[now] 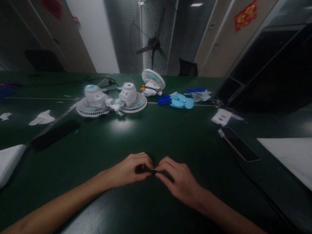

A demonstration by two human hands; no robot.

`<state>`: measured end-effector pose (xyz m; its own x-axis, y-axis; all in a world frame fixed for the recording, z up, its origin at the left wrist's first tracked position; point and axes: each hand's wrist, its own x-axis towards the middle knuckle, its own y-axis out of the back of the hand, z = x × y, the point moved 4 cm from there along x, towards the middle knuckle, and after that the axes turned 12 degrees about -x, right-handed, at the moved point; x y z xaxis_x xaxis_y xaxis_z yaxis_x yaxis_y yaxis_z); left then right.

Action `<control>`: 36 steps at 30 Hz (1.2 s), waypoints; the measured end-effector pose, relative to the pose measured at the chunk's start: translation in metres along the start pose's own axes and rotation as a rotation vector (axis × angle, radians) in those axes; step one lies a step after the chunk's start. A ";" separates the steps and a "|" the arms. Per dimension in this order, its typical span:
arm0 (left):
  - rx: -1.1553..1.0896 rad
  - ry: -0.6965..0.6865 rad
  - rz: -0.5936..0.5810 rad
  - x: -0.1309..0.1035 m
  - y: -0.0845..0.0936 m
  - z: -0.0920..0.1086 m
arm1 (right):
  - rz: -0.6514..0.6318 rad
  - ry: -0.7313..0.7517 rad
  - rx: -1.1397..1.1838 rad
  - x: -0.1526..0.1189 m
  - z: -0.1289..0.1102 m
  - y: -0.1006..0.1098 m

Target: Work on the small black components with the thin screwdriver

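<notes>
My left hand and my right hand meet low in the middle of the head view, just over the green table. Between them lies a slim black pen-like object, roughly level. The left fingers and thumb close round its left end. A pinch of the right thumb and fingers grips the other end. A small lighter patch shows on it between the fingertips. Fingers cover much of the object, and its exact kind cannot be made out.
White fan parts stand at the back of the green table, beside light-blue fan blades and blue gloves. A phone and a white box lie right. A black monitor rises behind.
</notes>
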<state>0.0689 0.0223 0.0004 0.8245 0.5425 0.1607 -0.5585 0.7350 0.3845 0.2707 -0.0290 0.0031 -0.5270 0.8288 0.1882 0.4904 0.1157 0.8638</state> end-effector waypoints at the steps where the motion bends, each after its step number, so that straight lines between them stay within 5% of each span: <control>1: 0.001 0.001 -0.003 0.000 0.000 0.000 | 0.007 -0.005 -0.001 0.001 0.000 -0.001; 12: 0.036 0.003 0.008 0.002 0.001 0.011 | 0.133 -0.046 0.033 -0.004 0.003 0.010; 36: 0.013 -0.031 -0.031 0.000 0.001 0.007 | 0.043 -0.012 -0.003 0.001 -0.006 0.005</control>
<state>0.0687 0.0208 0.0069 0.8440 0.5066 0.1764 -0.5316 0.7457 0.4017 0.2687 -0.0313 0.0103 -0.4977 0.8391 0.2194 0.5102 0.0787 0.8564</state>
